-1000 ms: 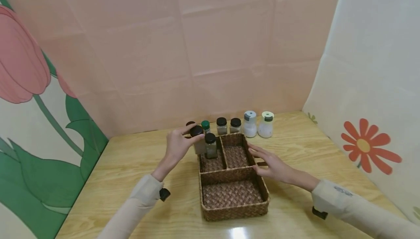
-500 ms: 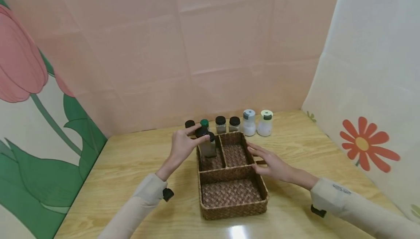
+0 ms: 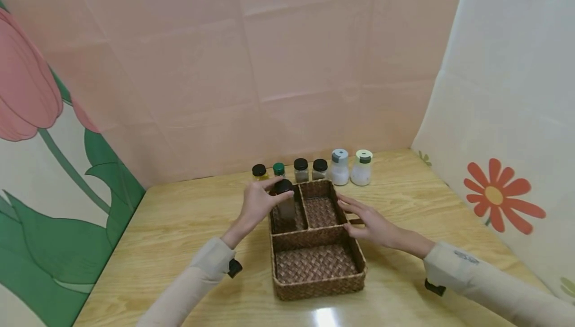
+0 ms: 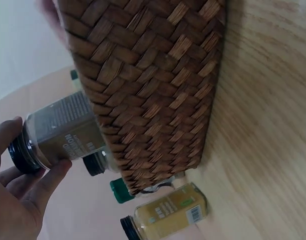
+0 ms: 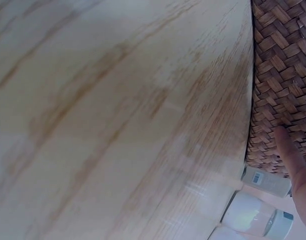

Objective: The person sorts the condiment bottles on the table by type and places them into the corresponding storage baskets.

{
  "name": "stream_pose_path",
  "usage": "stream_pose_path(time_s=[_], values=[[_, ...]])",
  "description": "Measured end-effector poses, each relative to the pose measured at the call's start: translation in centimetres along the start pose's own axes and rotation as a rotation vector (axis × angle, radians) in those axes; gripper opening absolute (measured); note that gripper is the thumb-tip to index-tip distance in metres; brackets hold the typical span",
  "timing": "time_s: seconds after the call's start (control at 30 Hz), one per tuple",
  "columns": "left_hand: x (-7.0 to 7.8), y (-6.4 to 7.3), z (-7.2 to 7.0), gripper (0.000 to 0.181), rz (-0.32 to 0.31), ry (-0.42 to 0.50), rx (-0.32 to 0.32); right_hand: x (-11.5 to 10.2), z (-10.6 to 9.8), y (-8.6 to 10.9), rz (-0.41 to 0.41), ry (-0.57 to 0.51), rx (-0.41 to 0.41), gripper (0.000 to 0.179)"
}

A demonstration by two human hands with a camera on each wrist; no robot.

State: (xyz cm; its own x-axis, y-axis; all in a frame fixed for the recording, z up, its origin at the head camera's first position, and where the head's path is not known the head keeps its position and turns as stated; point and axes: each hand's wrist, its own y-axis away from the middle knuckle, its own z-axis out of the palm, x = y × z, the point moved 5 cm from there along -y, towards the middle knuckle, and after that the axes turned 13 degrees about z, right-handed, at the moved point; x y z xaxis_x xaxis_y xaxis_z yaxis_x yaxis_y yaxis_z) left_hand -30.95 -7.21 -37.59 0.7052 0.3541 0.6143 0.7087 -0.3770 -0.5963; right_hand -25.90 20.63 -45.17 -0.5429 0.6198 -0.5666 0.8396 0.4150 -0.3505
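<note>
A spice jar [image 4: 68,131] with a black lid and brown contents is pinched near its lid by my left hand [image 3: 258,202]. In the left wrist view its lower part drops behind the wall of the woven basket [image 3: 320,289]. From the head view it stands over the back left of three compartments, covering the other black-lidded jar seen there earlier. My right hand [image 3: 373,224] lies at the basket's right side, its fingers touching the wall. One straight finger [image 5: 288,150] rests against the outer weave in the right wrist view.
Behind the basket stand a yellow jar [image 4: 170,212] with a black lid, a green-capped jar [image 3: 279,169], two black-lidded jars [image 3: 301,169], and two white shakers [image 3: 361,168]. A pink cloth wall [image 3: 202,92] rises at the table's back edge.
My left hand has moved right and slightly down with the spice jar, from the basket's left rim to over the back left compartment. The right hand stays at the basket's side.
</note>
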Motion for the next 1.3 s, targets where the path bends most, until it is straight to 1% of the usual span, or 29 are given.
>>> stream_pose_path(time_s=[0.17, 0.37, 0.63, 0.77, 0.87, 0.97, 1.07, 1.17, 1.3], values=[[-0.2, 0.2, 0.6, 0.05, -0.011, 0.009, -0.01, 0.1, 0.0, -0.1, 0.023, 0.002, -0.014, 0.059], [-0.7, 0.4, 1.0, 0.052, -0.058, 0.017, -0.035, 0.2, 0.1, -0.1, 0.019, -0.007, -0.015, 0.059], [-1.4, 0.9, 1.5, 0.053, -0.048, 0.011, -0.022, 0.5, 0.3, -0.1, 0.013, -0.006, -0.004, 0.058], [-1.8, 1.3, 2.0, 0.055, -0.059, 0.018, -0.032, 0.5, 0.3, 0.0, -0.005, 0.004, 0.01, 0.056], [-2.1, 1.6, 2.2, 0.056, -0.074, 0.004, -0.017, 0.5, 0.4, 0.0, -0.007, 0.01, 0.01, 0.055], [-2.2, 2.0, 2.3, 0.054, -0.068, -0.019, 0.011, 0.5, 0.4, 0.0, -0.006, 0.003, 0.001, 0.056], [-2.2, 2.3, 2.5, 0.054, -0.049, -0.016, 0.029, 0.5, 0.4, 0.1, 0.007, 0.001, -0.012, 0.056], [-2.4, 2.5, 2.8, 0.053, -0.025, 0.007, 0.041, 0.5, 0.4, 0.1, 0.023, -0.009, -0.018, 0.056], [-2.7, 2.7, 3.0, 0.054, -0.01, -0.011, 0.06, 0.5, 0.4, 0.1, 0.025, -0.003, -0.015, 0.055]])
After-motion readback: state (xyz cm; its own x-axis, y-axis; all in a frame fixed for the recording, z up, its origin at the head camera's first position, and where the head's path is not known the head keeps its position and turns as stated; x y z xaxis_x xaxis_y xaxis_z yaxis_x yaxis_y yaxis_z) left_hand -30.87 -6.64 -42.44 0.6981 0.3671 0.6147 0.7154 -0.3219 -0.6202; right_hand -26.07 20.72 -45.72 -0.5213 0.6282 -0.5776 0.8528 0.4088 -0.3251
